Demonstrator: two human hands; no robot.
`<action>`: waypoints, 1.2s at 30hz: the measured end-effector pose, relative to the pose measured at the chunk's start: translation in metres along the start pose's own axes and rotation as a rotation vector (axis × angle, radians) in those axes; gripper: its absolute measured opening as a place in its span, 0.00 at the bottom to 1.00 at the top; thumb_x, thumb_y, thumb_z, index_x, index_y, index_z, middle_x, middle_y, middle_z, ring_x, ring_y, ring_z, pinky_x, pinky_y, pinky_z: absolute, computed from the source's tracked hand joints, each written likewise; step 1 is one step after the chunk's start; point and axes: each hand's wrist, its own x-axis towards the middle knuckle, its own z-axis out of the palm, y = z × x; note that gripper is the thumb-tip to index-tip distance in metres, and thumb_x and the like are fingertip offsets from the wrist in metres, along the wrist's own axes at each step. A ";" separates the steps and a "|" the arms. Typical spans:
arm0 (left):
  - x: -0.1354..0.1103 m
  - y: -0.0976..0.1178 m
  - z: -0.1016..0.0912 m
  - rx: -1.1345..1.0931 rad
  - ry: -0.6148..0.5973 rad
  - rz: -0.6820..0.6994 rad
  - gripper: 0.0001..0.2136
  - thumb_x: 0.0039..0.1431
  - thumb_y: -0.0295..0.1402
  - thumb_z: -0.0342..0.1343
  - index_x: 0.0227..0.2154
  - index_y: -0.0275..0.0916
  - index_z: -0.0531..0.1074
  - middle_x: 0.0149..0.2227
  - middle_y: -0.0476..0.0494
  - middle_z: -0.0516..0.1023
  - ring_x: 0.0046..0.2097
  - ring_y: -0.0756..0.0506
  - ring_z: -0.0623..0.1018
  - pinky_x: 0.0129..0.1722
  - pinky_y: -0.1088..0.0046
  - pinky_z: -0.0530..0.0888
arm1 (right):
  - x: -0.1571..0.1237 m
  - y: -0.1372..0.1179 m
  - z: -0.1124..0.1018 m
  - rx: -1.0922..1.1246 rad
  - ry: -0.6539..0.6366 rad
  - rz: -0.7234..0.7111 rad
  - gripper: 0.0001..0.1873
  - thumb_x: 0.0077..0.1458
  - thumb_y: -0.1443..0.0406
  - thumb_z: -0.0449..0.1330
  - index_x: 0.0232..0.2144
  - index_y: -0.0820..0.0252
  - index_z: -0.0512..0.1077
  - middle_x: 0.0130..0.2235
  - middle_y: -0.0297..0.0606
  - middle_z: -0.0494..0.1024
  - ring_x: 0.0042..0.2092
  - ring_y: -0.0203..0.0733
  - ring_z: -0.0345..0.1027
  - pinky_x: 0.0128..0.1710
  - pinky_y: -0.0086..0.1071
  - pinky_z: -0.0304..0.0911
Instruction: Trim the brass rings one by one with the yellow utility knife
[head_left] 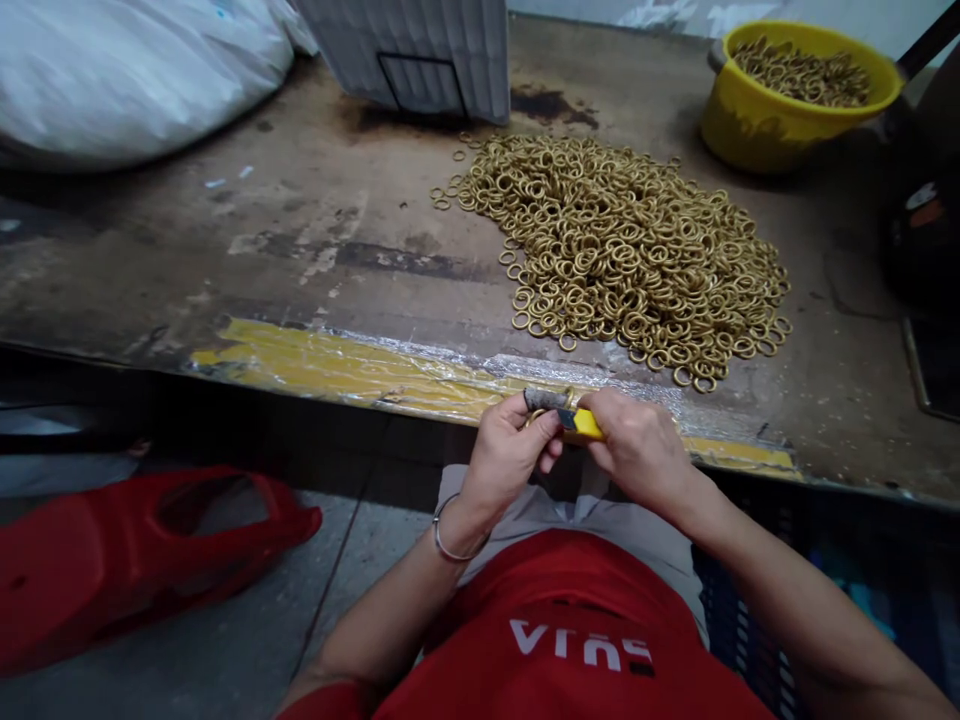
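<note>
My left hand [510,450] is closed in a pinch on a small brass ring [566,396] held at the table's front edge, its thumb wrapped in grey tape. My right hand [641,445] is closed around a yellow-handled tool [583,424] whose tip meets the ring. Both hands sit close together above my lap. A large heap of brass rings [622,250] lies on the worn wooden table [300,230], just beyond my hands.
A yellow bowl [750,120] full of rings stands at the back right. A white ribbed crate [420,50] and a white sack [135,70] are at the back. A red plastic object [135,550] lies on the floor at left. A dark object [926,230] is at right.
</note>
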 end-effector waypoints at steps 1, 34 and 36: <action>0.000 0.000 0.000 0.008 -0.011 0.010 0.12 0.54 0.40 0.65 0.30 0.34 0.75 0.17 0.53 0.71 0.15 0.56 0.66 0.14 0.83 0.62 | 0.000 -0.002 0.001 -0.046 -0.026 0.009 0.10 0.55 0.72 0.55 0.38 0.63 0.74 0.37 0.45 0.80 0.35 0.44 0.72 0.32 0.33 0.56; 0.010 0.010 -0.017 -0.258 -0.180 -0.179 0.20 0.50 0.44 0.70 0.34 0.37 0.69 0.23 0.51 0.76 0.18 0.55 0.70 0.12 0.86 0.60 | 0.045 0.029 -0.026 0.712 -0.227 -0.231 0.12 0.63 0.63 0.58 0.28 0.62 0.71 0.28 0.31 0.69 0.30 0.31 0.61 0.32 0.26 0.56; 0.009 0.009 -0.016 -0.244 -0.255 -0.216 0.19 0.50 0.44 0.70 0.33 0.35 0.70 0.23 0.50 0.76 0.18 0.55 0.69 0.12 0.86 0.60 | 0.042 0.030 -0.026 0.727 -0.236 -0.274 0.12 0.64 0.63 0.58 0.29 0.62 0.71 0.29 0.32 0.71 0.31 0.32 0.63 0.33 0.26 0.58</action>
